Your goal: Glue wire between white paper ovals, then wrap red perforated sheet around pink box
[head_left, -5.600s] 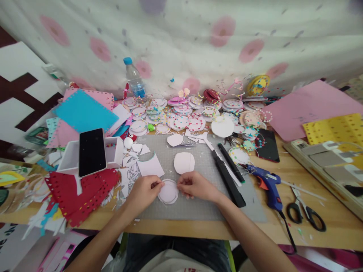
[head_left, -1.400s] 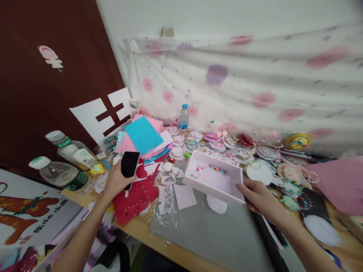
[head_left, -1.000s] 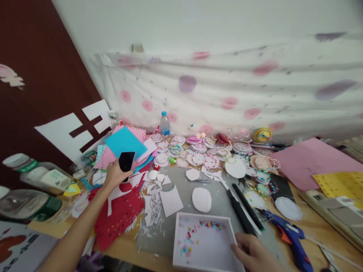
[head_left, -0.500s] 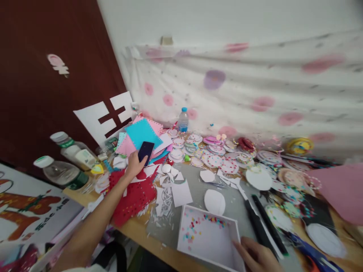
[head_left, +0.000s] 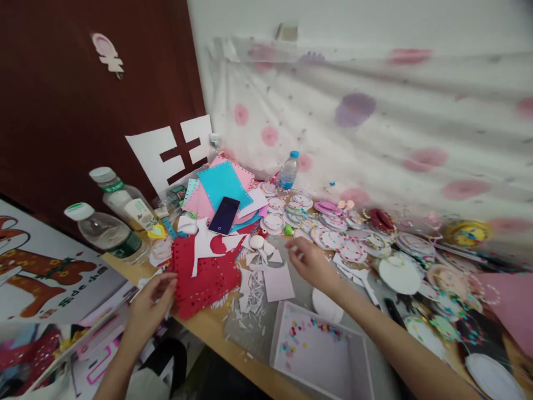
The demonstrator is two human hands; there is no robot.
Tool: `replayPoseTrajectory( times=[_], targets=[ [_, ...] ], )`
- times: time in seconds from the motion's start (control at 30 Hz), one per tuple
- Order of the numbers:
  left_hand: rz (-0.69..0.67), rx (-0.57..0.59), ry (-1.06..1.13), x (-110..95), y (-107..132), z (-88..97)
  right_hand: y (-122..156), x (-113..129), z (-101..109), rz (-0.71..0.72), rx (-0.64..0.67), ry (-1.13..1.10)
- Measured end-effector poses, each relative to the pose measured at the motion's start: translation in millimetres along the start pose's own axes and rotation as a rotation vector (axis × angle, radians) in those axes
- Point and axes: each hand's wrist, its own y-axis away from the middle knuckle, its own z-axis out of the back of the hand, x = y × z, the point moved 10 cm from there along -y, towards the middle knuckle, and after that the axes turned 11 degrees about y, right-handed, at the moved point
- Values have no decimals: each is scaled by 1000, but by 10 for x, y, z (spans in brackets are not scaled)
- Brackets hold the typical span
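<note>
My left hand [head_left: 150, 300] hovers at the table's near left edge, its fingers loosely curled beside the red perforated paper [head_left: 199, 274], and it holds nothing that I can see. Reaching over the grey cutting mat [head_left: 245, 325], my right hand [head_left: 310, 262] has its fingertips drawn together above the white paper scraps [head_left: 261, 256]; whether it holds something is unclear. The black phone [head_left: 224, 215] lies on the stack of blue and pink sheets [head_left: 222, 183]. A white shallow box [head_left: 322, 355] with coloured dots inside sits near the front edge.
Two clear bottles [head_left: 106, 232] stand at the left edge and a water bottle [head_left: 287, 170] at the back. Several decorated paper circles [head_left: 333, 236] cover the far side of the table. A white cut-out [head_left: 169, 150] leans on the dark red wall. A flowered cloth [head_left: 375, 122] hangs behind.
My left hand set the phone down on the coloured sheets and drew back to the table edge. My right hand let go of the white box and reached over the scraps.
</note>
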Motion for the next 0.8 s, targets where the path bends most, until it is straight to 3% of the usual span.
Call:
replayPoseTrajectory(
  times=[0.2, 0.37, 0.6, 0.67, 0.8],
  targets=[
    [32, -126, -113, 251, -58, 51, -874, 41, -701, -20, 100, 91],
    [-27, -199, -265, 44, -106, 98, -1160, -24, -982, -63, 177, 53],
    [-148, -176, -319, -500, -128, -49, -1127, -129, -1038, -122, 226, -161],
    [-119, -178, -407, -488, -154, -99, -1058, -179, -981, -172, 200, -272],
    [-10, -147, -448, -270, -208, -157, -829, -294, -801, -302, 117, -585]
  ],
)
